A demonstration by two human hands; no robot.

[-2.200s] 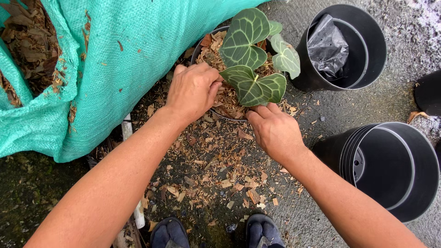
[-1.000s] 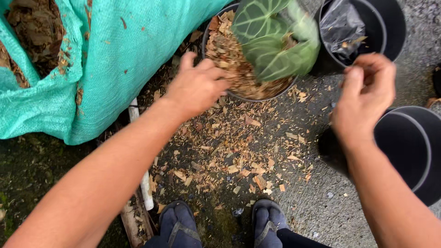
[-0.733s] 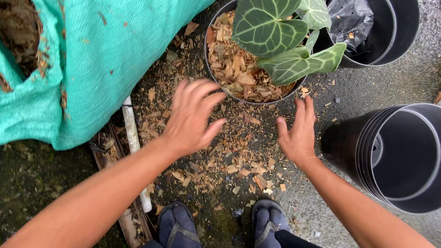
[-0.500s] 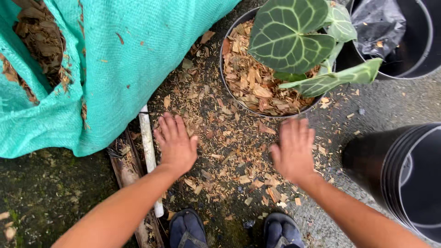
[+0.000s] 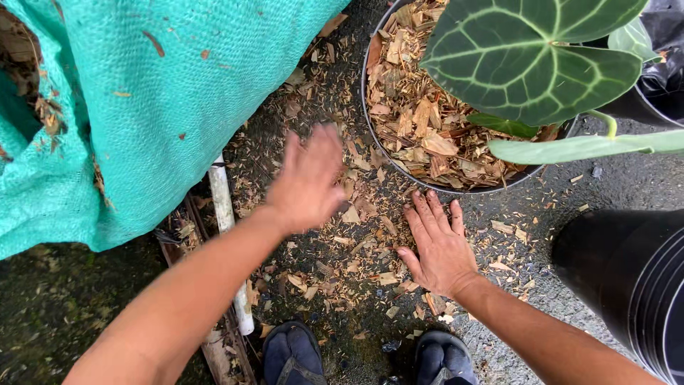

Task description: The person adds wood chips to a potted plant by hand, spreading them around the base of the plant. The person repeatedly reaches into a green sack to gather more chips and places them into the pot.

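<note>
Sweeping scattered tan wood chips (image 5: 356, 242) across wet dark ground at the centre of the frame, a person is working with both bare hands. The left hand (image 5: 308, 178), blurred in motion, is hovering with fingers spread and gripping nothing; the right hand (image 5: 436, 246) is lying flat, palm down on the litter, fingers splayed toward the upper frame, likewise grasping nothing. The chips are lying loose between the hands and just below the round black plastic pot (image 5: 370, 121) at upper centre, which is already filled with the same bark under a big dark-green, pale-veined heart-shaped leaf (image 5: 527, 57). Judging by the spread, raking well here would mean keeping palms low and cupped, drawing the pieces inward into one heap before lifting. The litter has no single direction; its patch is running roughly from the pot's rim down toward the dark sandals (image 5: 292, 356) at the bottom edge. A teal woven sack (image 5: 164, 93) is filling the upper left, a white pipe (image 5: 226, 235) beside it, stacked black pots (image 5: 634, 285) at lower right.
</note>
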